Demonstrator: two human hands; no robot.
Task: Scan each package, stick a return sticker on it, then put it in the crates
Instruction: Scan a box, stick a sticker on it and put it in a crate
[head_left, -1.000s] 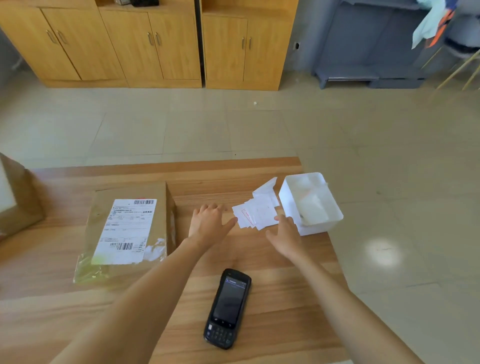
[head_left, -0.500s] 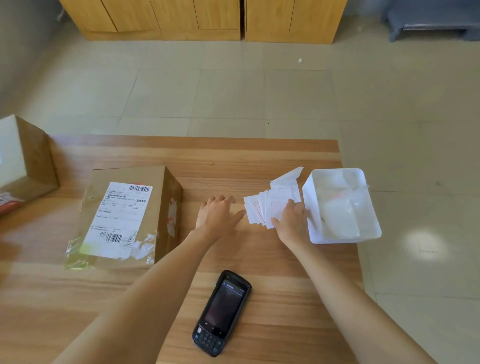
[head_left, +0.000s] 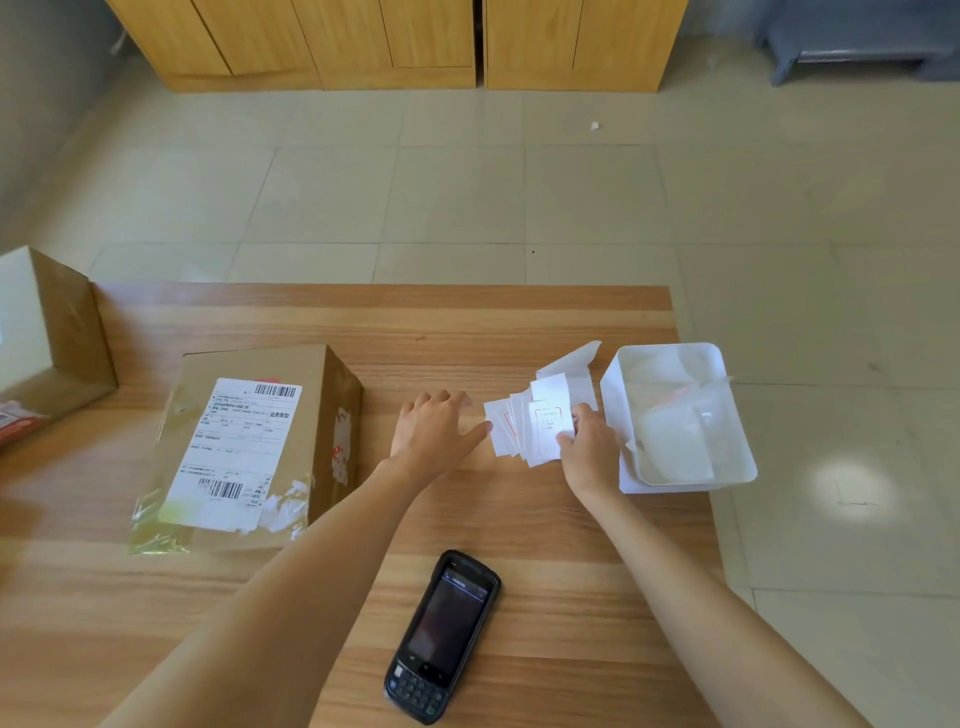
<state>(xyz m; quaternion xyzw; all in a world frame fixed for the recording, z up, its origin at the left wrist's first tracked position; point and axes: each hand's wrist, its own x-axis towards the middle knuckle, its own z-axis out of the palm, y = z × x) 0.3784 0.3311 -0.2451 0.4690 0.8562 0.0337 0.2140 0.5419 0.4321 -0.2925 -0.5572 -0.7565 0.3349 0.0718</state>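
Note:
A brown cardboard package (head_left: 244, 447) with a white shipping label lies on the wooden table (head_left: 363, 322), left of my hands. A loose pile of white return stickers (head_left: 524, 426) with red print lies between the package and a white tray. My right hand (head_left: 589, 447) pinches the top sticker of the pile and lifts its edge. My left hand (head_left: 434, 431) rests flat on the table, its thumb tip touching the pile's left edge. A black handheld scanner (head_left: 444, 634) lies face up near the table's front edge, between my forearms.
A white plastic tray (head_left: 680, 415) holding clear backing sheets stands at the table's right edge. A second cardboard box (head_left: 47, 332) stands at the far left. Beyond the table lie a tiled floor and wooden cabinets (head_left: 395, 41).
My right hand moved forward onto the sticker pile and took hold of the top sticker. My left hand stayed flat beside the pile. The view tilted downward.

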